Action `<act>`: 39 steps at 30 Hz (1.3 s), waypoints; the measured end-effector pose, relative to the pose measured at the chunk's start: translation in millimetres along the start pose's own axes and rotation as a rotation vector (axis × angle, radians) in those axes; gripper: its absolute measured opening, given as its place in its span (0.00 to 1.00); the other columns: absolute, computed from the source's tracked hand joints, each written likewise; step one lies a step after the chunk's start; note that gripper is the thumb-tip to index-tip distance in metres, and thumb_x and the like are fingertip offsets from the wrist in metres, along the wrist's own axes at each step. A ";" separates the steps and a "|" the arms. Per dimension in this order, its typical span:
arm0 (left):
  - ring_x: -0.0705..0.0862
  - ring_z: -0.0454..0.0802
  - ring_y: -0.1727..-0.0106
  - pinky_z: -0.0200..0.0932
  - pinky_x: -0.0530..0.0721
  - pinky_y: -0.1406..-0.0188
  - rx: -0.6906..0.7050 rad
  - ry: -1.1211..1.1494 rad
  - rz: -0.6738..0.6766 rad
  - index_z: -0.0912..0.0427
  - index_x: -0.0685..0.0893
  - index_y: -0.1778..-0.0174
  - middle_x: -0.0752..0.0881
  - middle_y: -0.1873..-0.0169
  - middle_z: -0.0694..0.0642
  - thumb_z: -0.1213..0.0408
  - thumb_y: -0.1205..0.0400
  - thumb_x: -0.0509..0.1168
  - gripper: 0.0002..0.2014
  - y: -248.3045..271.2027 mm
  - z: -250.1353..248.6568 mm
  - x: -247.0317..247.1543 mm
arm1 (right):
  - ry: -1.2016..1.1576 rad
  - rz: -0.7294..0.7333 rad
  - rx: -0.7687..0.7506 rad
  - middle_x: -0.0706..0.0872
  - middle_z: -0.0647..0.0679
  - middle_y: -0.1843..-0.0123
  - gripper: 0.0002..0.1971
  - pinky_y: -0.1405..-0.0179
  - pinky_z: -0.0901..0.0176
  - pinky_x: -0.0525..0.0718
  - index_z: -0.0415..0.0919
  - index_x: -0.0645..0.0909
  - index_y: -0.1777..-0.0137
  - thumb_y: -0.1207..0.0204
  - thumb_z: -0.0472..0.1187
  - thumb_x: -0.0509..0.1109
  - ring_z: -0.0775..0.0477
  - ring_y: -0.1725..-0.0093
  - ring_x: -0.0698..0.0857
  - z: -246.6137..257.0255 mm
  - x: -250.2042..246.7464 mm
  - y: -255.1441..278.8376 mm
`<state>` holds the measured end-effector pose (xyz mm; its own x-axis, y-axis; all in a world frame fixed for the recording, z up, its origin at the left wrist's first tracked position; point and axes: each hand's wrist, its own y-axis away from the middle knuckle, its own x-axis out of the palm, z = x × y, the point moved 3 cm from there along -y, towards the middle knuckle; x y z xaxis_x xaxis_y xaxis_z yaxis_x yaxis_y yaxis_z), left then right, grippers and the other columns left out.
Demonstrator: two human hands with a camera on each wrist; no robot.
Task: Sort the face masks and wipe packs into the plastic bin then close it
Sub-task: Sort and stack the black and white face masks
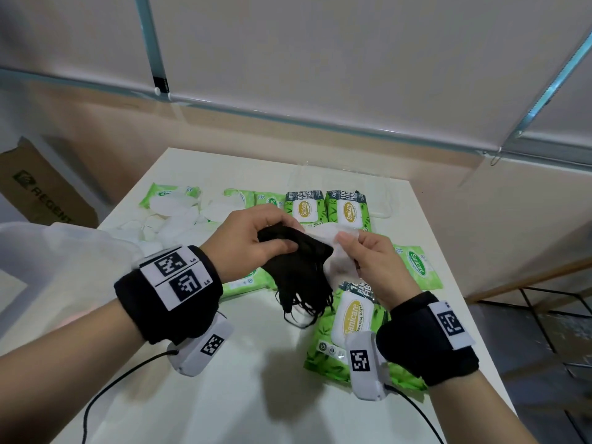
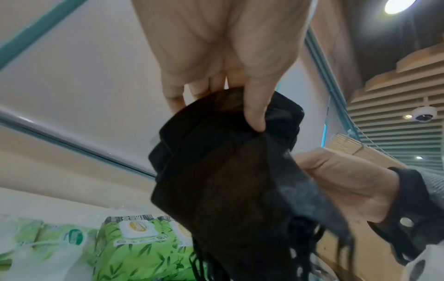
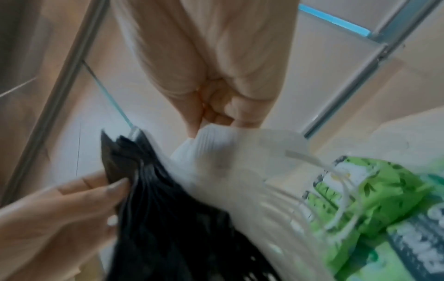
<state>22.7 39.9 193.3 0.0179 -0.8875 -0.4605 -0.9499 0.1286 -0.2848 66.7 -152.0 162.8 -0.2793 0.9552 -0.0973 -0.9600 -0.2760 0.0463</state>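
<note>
Over the bench [image 1: 224, 395] centre, left hand [image 1: 246, 241] pinches a stack of black masks [image 1: 301, 267], thumb on top, ear loops dangling. Right hand [image 1: 374, 261] pinches a white mask [image 1: 336, 251] touching the stack's 3 o'clock side. Step looks like gathering masks by colour; best to square the edges and tuck the loops before binning. Clear plastic bin [image 1: 352, 187] sits at 12 o'clock, faint, lid unclear. Counts: big bamboo wipe packs [image 1: 349, 209] three visible; small green packs [image 1: 416, 267] about five; loose white masks [image 1: 173, 219] at 10 o'clock, uncountable.
</note>
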 end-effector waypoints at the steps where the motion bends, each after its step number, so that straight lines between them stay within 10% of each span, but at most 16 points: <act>1: 0.81 0.34 0.56 0.22 0.75 0.55 -0.009 0.011 0.039 0.44 0.83 0.59 0.85 0.57 0.47 0.74 0.25 0.72 0.16 -0.4 -2.2 0.4 | 0.036 0.008 -0.018 0.83 0.33 0.63 0.13 0.59 0.55 0.75 0.29 0.84 0.56 0.17 0.38 0.64 0.43 0.62 0.78 1.6 -1.0 -0.5; 3: 0.83 0.37 0.56 0.24 0.77 0.55 -0.025 0.021 0.115 0.46 0.84 0.57 0.86 0.57 0.48 0.73 0.24 0.72 0.13 -2.3 -6.5 3.7 | 0.082 0.056 -0.025 0.86 0.26 0.60 0.15 0.56 0.55 0.78 0.26 0.84 0.51 0.17 0.38 0.62 0.44 0.62 0.82 3.3 1.2 -1.0; 10: 0.83 0.42 0.51 0.32 0.79 0.50 -0.037 -0.034 0.098 0.50 0.83 0.48 0.85 0.53 0.50 0.55 0.26 0.66 0.11 -8.3 -4.1 15.8 | 0.007 0.215 0.018 0.88 0.57 0.71 0.22 0.66 0.76 0.77 0.43 0.85 0.62 0.14 0.47 0.53 0.64 0.67 0.86 8.6 11.0 8.2; 14: 0.80 0.43 0.50 0.28 0.74 0.49 -0.022 -0.108 0.103 0.55 0.82 0.43 0.82 0.52 0.50 0.53 0.27 0.61 0.18 -7.7 0.2 20.5 | -0.126 0.258 0.098 0.92 0.47 0.58 0.31 0.54 0.62 0.86 0.39 0.85 0.49 0.25 0.65 0.54 0.53 0.55 0.91 4.5 13.2 9.7; 17: 0.80 0.47 0.49 0.35 0.75 0.47 -0.032 -0.120 0.091 0.57 0.81 0.44 0.81 0.52 0.53 0.53 0.26 0.61 0.18 -8.6 1.0 21.5 | -0.196 0.292 0.115 0.91 0.50 0.62 0.12 0.65 0.67 0.84 0.39 0.83 0.47 0.21 0.46 0.64 0.55 0.63 0.89 2.2 16.1 12.5; 21: 0.82 0.52 0.45 0.42 0.79 0.45 -0.126 -0.131 0.108 0.52 0.77 0.42 0.81 0.49 0.53 0.61 0.21 0.69 0.13 -8.1 2.1 23.5 | -0.142 0.146 0.099 0.88 0.36 0.51 0.08 0.42 0.44 0.81 0.35 0.84 0.48 0.23 0.27 0.66 0.39 0.50 0.85 -1.0 17.0 9.4; 24: 0.81 0.42 0.39 0.36 0.81 0.41 -0.198 0.074 0.287 0.48 0.66 0.29 0.79 0.40 0.46 0.67 0.36 0.82 0.43 0.1 8.6 24.8 | -0.170 0.059 0.115 0.90 0.39 0.55 0.08 0.48 0.50 0.85 0.35 0.85 0.50 0.24 0.27 0.67 0.41 0.54 0.87 -0.1 12.3 7.5; 28: 0.69 0.45 0.27 0.44 0.74 0.29 -0.137 -0.267 0.388 0.48 0.43 0.19 0.63 0.25 0.50 0.61 0.48 0.86 0.70 7.1 18.6 27.1 | -0.268 -0.003 0.153 0.91 0.41 0.57 0.07 0.52 0.56 0.87 0.34 0.86 0.52 0.23 0.29 0.66 0.44 0.56 0.89 -0.5 5.8 4.1; 39: 0.78 0.56 0.50 0.52 0.78 0.53 -0.094 -0.554 0.142 0.63 0.68 0.38 0.74 0.47 0.58 0.74 0.28 0.66 0.23 -5.2 15.8 23.8 | -0.362 0.098 0.191 0.87 0.35 0.41 0.23 0.39 0.47 0.84 0.30 0.81 0.38 0.34 0.35 0.76 0.36 0.40 0.86 -2.9 24.5 8.9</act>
<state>33.0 25.0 170.6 0.0247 -0.4974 -0.8672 -0.9781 0.1673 -0.1238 51.2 -131.3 158.0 -0.3125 0.9104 0.2711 -0.8990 -0.3757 0.2251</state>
